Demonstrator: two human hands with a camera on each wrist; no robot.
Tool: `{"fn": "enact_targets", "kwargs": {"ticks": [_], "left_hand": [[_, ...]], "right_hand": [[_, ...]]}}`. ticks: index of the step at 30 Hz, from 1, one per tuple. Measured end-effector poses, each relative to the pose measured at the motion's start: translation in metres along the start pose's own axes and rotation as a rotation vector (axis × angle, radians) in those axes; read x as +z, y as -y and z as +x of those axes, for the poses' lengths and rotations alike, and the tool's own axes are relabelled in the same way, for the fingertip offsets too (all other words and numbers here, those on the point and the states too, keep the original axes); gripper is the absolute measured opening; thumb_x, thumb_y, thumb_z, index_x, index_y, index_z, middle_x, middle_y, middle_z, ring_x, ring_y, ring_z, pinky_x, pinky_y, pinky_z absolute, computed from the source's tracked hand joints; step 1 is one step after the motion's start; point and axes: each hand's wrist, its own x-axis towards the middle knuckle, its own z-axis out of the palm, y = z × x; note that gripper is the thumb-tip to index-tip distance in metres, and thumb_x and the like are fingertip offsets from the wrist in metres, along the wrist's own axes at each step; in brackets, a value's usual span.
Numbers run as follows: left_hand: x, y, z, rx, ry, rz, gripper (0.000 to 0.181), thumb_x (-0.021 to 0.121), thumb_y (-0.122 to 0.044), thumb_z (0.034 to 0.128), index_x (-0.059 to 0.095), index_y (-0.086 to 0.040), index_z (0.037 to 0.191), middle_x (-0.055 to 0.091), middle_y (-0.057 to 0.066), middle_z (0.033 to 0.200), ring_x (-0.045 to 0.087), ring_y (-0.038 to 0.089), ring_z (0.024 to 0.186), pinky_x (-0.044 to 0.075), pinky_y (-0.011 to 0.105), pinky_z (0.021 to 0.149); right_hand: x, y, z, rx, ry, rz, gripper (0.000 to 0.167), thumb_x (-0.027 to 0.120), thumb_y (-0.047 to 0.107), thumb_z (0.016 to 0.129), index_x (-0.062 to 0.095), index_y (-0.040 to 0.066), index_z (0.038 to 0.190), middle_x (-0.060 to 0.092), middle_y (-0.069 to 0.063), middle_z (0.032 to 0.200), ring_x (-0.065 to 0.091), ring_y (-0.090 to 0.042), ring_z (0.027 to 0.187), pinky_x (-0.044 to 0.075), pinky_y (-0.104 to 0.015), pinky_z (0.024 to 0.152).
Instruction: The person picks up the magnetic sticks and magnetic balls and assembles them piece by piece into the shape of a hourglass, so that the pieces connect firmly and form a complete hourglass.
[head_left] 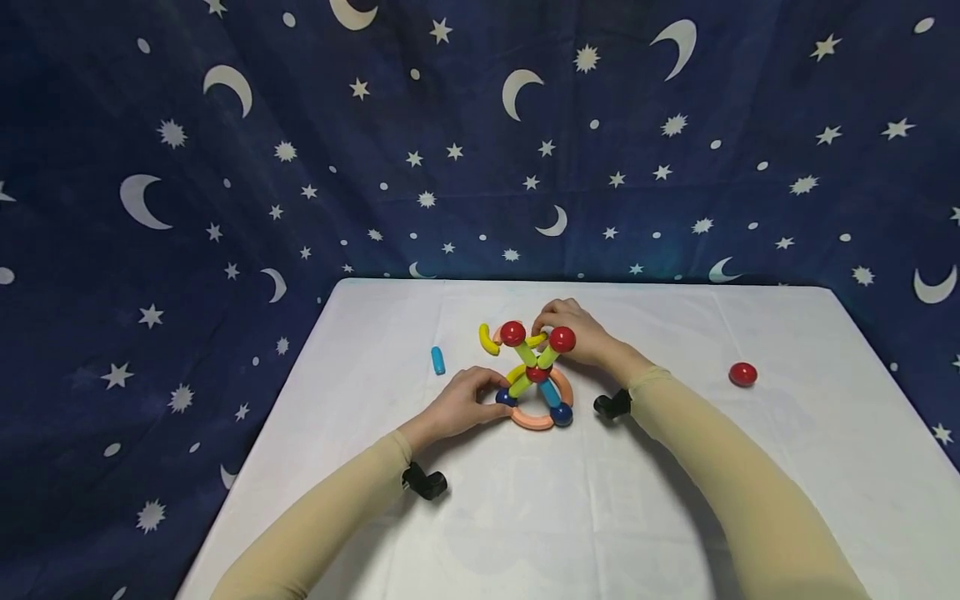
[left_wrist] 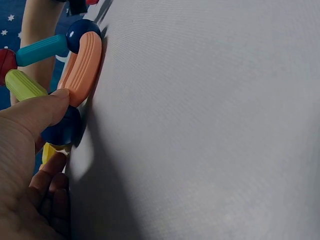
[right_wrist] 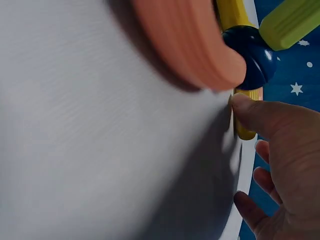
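A structure of coloured sticks and balls stands on the table, a red ball (head_left: 537, 372) at its centre and two red balls on raised green sticks. My left hand (head_left: 467, 403) pinches its left dark blue ball (left_wrist: 62, 129), the thumb lying by the peach curved stick (left_wrist: 85, 70). Behind the structure, my right hand (head_left: 576, 332) has thumb and fingers at a yellow curved stick (right_wrist: 245, 131), which it appears to pinch beside another dark blue ball (right_wrist: 252, 57). The right index finger is hidden in the right wrist view.
On the white table (head_left: 495, 517), a short blue stick (head_left: 438, 360) lies to the left. A loose yellow curved stick (head_left: 488, 339) rests behind the structure, near a partly hidden peach piece. A red ball (head_left: 742, 374) sits far right. Starry cloth (head_left: 480, 125) hangs behind.
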Motion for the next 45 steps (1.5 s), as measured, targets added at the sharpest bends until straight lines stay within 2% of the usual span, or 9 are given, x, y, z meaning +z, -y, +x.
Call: {"fn": "enact_targets", "kwargs": {"ticks": [4,8,13,18,23,26,37,45], "left_hand": [[0.002,0.001,-0.002,-0.008,-0.01,-0.002,0.042,0.08,-0.039,0.0898,0.066,-0.022,0.126,0.061,-0.006,0.126,0.049,0.016,0.116,0.04,0.038,0.102],[0.002,0.002,-0.006,-0.011,-0.015,-0.009,0.041,0.08,-0.037,0.0902,0.066,-0.022,0.126,0.06,-0.004,0.128,0.049,0.018,0.117,0.04,0.039,0.102],[0.003,0.005,-0.01,-0.024,-0.016,-0.018,0.041,0.08,-0.039,0.0902,0.066,-0.023,0.126,0.059,-0.004,0.13,0.049,0.018,0.119,0.04,0.04,0.104],[0.003,0.007,-0.014,-0.031,-0.024,-0.036,0.041,0.08,-0.038,0.0899,0.067,-0.024,0.125,0.059,-0.004,0.13,0.049,0.018,0.12,0.039,0.042,0.105],[0.005,0.008,-0.014,-0.031,-0.023,-0.049,0.041,0.08,-0.038,0.09,0.066,-0.024,0.125,0.059,-0.005,0.129,0.048,0.018,0.118,0.04,0.04,0.103],[0.007,0.008,-0.013,-0.023,-0.025,-0.045,0.04,0.08,-0.038,0.0904,0.066,-0.024,0.125,0.059,-0.005,0.128,0.048,0.017,0.115,0.04,0.039,0.101],[0.003,0.005,-0.007,0.0,-0.027,-0.027,0.039,0.079,-0.038,0.0907,0.067,-0.022,0.124,0.06,-0.004,0.126,0.049,0.018,0.115,0.041,0.04,0.101],[0.0,0.002,-0.001,0.015,-0.006,-0.029,0.04,0.079,-0.038,0.091,0.066,-0.021,0.125,0.061,-0.005,0.125,0.049,0.018,0.119,0.041,0.041,0.106]], "right_hand": [[-0.005,-0.006,-0.017,0.042,-0.004,-0.049,0.025,0.08,0.027,0.087,0.076,0.017,0.109,0.059,-0.01,0.127,0.044,-0.029,0.122,0.037,-0.051,0.107],[-0.014,-0.022,-0.043,0.056,-0.004,-0.063,0.027,0.08,0.031,0.09,0.075,0.014,0.11,0.061,-0.009,0.123,0.048,-0.03,0.118,0.038,-0.052,0.105],[-0.024,-0.044,-0.077,0.091,0.02,-0.027,0.014,0.074,0.028,0.095,0.074,0.017,0.104,0.061,-0.009,0.122,0.048,-0.032,0.119,0.038,-0.054,0.105],[-0.027,-0.056,-0.098,0.153,-0.006,0.032,0.019,0.068,0.031,0.099,0.074,0.014,0.105,0.062,-0.011,0.125,0.046,-0.034,0.123,0.036,-0.056,0.105],[-0.021,-0.06,-0.106,0.207,-0.096,0.085,0.031,0.064,0.036,0.102,0.073,0.01,0.115,0.064,-0.009,0.118,0.049,-0.031,0.117,0.038,-0.053,0.099],[-0.02,-0.059,-0.107,0.227,-0.134,0.093,0.034,0.064,0.037,0.102,0.073,0.008,0.117,0.065,-0.01,0.115,0.05,-0.031,0.114,0.039,-0.052,0.097],[-0.022,-0.052,-0.104,0.297,-0.154,0.032,0.038,0.071,0.034,0.095,0.076,0.004,0.118,0.064,-0.012,0.117,0.053,-0.035,0.116,0.042,-0.055,0.1],[-0.021,-0.052,-0.111,0.3,-0.18,0.01,0.037,0.072,0.032,0.095,0.076,0.003,0.118,0.065,-0.013,0.115,0.054,-0.034,0.112,0.044,-0.054,0.095]]}}
